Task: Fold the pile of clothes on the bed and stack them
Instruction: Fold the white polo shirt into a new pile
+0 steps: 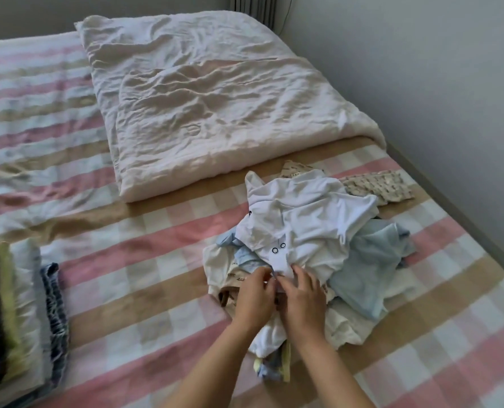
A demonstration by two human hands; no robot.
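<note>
Up at twelve o'clock lies a folded white duvet, badly wrinkled, spread over the pink, beige and white checked sheet. At two o'clock a plain pale wall runs down the right side, with a skirting board at its foot. Dark vertical ribs show at the top edge, and a thin cable hangs just beside them.

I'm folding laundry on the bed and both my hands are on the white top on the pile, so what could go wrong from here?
1. The white top lies draped over the pale blue garment and other pieces. Lifting it by the hem that your left hand and right hand pinch may drag those along and tangle the pile.
2. The patterned cloth lies close to the right edge of the bed; a hard tug might nudge it off.
</note>
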